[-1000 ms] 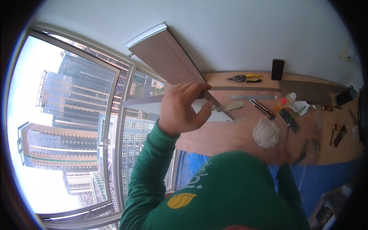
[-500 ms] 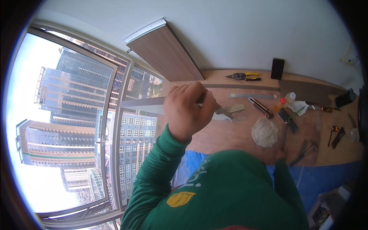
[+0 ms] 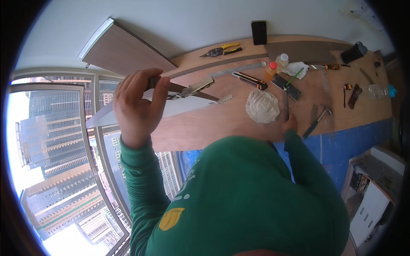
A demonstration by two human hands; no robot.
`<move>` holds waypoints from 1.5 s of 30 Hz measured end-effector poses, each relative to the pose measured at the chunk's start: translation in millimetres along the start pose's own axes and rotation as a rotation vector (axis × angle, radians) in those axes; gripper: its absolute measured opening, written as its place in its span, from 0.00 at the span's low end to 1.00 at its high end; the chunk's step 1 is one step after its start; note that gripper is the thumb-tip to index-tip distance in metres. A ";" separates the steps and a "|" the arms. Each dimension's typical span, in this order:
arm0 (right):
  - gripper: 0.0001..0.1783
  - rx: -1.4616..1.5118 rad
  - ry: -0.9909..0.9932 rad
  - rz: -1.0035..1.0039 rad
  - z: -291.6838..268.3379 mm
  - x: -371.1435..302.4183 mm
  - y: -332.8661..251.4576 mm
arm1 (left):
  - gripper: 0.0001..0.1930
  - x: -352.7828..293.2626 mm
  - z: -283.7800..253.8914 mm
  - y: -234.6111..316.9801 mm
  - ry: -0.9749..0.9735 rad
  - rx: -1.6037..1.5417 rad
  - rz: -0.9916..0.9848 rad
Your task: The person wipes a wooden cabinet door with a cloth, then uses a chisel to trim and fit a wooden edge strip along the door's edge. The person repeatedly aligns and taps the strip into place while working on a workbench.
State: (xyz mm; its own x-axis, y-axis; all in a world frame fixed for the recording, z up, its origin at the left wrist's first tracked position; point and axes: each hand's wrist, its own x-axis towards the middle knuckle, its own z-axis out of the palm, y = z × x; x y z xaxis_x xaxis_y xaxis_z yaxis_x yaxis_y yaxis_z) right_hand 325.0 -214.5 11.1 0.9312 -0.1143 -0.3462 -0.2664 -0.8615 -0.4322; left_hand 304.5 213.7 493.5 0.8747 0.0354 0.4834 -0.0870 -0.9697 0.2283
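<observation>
My left hand [image 3: 141, 104] is raised at the left, its fingers wrapped round the edge of a cabinet door panel [image 3: 175, 102] with a pale face and a brown edge. One metal hinge [image 3: 197, 87] sticks out from that edge near my fingers, and a second hinge [image 3: 224, 99] shows farther along. Lower on the right, my right hand [image 3: 290, 124] is closed at the table on a thin dark tool [image 3: 286, 104]; its exact kind is unclear. Left of the tool lies a crumpled whitish cloth [image 3: 262, 106]. A dark flat block [image 3: 287, 87] is just beyond the tool's tip.
On the wooden table [image 3: 239, 123] lie a utility knife [image 3: 250, 80], tin snips [image 3: 221, 50], a metal ruler [image 3: 241, 67], a hammer [image 3: 317, 123], bottles [image 3: 270, 69] and a screwdriver [image 3: 331, 67]. A phone [image 3: 259, 32] and a wood-grain panel [image 3: 128, 51] lean on the wall. Windows stand at left.
My view has swung to the right, so the table's things appear farther left. The panel in my left hand is turned, showing both hinges more plainly. My right hand is now more visible.
</observation>
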 end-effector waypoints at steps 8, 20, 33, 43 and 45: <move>0.23 -0.052 0.054 0.000 -8.9 -3.3 -2.6 | 0.11 -5.9 -7.4 -2.1 -0.092 -0.144 -0.045; 0.23 0.219 -0.564 -0.114 -35.9 -63.6 24.0 | 0.11 1.4 2.7 7.6 -0.030 0.008 -0.168; 0.26 0.510 -1.009 0.840 -15.1 -167.5 22.6 | 0.21 5.8 20.4 -1.0 0.088 0.088 -0.092; 0.28 0.424 -1.041 0.445 -44.4 -151.6 12.4 | 0.22 2.5 19.2 -0.9 0.110 0.065 -0.252; 0.28 0.376 -1.027 0.293 -55.7 -138.3 10.9 | 0.19 2.9 17.9 -5.3 0.058 0.159 -0.122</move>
State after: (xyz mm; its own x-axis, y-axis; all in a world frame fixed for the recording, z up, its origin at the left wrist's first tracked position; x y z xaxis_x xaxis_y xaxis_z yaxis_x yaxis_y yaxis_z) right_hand 207.2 -235.7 100.7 0.2218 0.3226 -0.9202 -0.6598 -0.6452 -0.3852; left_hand 316.0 214.6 478.5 0.8448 0.1640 0.5094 0.0983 -0.9832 0.1535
